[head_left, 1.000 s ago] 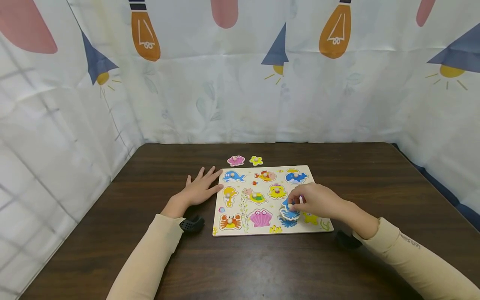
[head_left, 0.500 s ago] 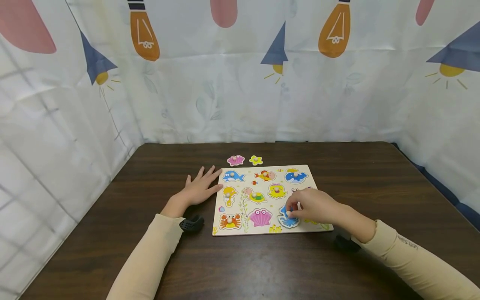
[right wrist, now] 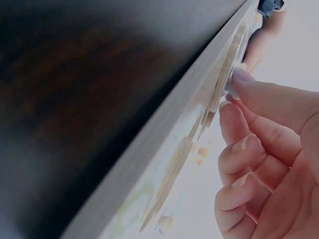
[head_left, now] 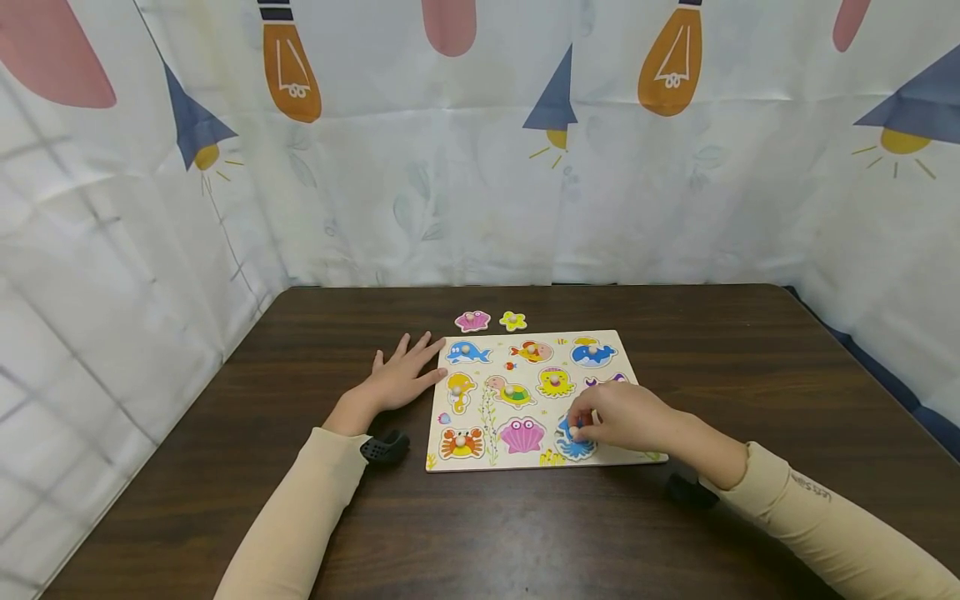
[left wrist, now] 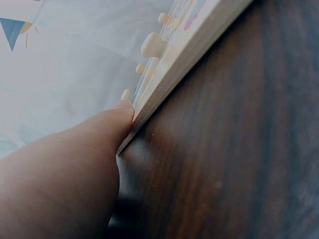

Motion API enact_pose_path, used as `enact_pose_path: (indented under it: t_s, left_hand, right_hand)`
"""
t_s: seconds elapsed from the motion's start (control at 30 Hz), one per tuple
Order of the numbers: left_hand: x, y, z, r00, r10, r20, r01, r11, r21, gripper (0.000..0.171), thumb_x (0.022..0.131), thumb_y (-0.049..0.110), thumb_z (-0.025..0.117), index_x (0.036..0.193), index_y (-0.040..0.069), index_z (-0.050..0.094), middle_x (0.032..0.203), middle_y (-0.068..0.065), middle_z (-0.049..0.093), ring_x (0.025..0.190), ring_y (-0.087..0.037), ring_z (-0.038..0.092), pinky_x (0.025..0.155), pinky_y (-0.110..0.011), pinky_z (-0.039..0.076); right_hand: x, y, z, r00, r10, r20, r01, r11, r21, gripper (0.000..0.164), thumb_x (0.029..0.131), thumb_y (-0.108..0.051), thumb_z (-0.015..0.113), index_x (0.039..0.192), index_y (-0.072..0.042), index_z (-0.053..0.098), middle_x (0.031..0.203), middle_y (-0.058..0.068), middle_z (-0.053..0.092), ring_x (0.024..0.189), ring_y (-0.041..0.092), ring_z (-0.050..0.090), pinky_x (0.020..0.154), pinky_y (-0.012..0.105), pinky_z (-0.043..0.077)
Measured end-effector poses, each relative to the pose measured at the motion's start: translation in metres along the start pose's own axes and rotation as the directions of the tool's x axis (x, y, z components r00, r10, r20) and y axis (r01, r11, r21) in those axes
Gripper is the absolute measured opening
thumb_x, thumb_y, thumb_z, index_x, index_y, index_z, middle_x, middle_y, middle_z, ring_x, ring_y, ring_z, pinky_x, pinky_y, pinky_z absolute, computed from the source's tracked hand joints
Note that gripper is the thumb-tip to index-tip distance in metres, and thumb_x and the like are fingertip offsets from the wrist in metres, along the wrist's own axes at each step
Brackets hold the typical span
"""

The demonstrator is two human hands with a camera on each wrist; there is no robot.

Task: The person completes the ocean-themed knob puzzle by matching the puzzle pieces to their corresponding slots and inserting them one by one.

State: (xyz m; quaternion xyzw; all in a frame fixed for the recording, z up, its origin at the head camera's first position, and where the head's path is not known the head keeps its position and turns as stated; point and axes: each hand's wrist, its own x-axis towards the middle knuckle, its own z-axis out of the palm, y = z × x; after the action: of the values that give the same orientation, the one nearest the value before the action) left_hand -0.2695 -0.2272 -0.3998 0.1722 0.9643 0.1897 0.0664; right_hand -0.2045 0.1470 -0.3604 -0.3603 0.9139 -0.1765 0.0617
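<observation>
A pale wooden peg-puzzle board (head_left: 501,342) with sea-animal pictures lies on the table. At its lower right, my right hand (head_left: 626,417) pinches the knob of a blue puzzle piece (head_left: 576,450) with tentacle-like arms. The piece lies over the blue picture on the board; in the right wrist view, thumb and fingers (right wrist: 264,97) meet at its knob. My left hand (head_left: 397,380) is spread on the table, its fingertips at the board's left edge. The left wrist view has the thumb (left wrist: 122,117) against that edge. Part of the board's right side is hidden behind my right hand.
A pink shell piece (head_left: 472,321) and a yellow starfish-like piece (head_left: 513,321) lie behind the board. Knobbed pieces such as the crab (head_left: 461,443) and yellow octopus (head_left: 555,382) sit in the board. A patterned curtain (head_left: 480,200) hangs behind the dark table (head_left: 480,533).
My right hand has brought the blue piece down and slightly toward me, from above its matching picture to lying over it. The left hand stays in place.
</observation>
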Motion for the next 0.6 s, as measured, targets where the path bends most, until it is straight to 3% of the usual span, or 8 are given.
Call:
enact_pose_path:
  t_s: [0.6]
  left_hand:
    - [-0.0009, 0.0002, -0.0004, 1.0, 0.012, 0.001, -0.012, 1.0, -0.016, 0.074, 0.106, 0.056, 0.044, 0.166, 0.018, 0.021, 0.17, -0.016, 0.01, 0.154, -0.046, -0.002, 0.11, -0.078, -0.005]
  right_hand:
    - [0.0023, 0.0009, -0.0019, 0.999, 0.05, -0.002, -0.05, 0.999, -0.012, 0.011, 0.089, -0.024, 0.082, 0.086, -0.023, 0.072, 0.072, -0.017, 0.055, 0.064, 0.002, 0.047, 0.056, 0.024, 0.038]
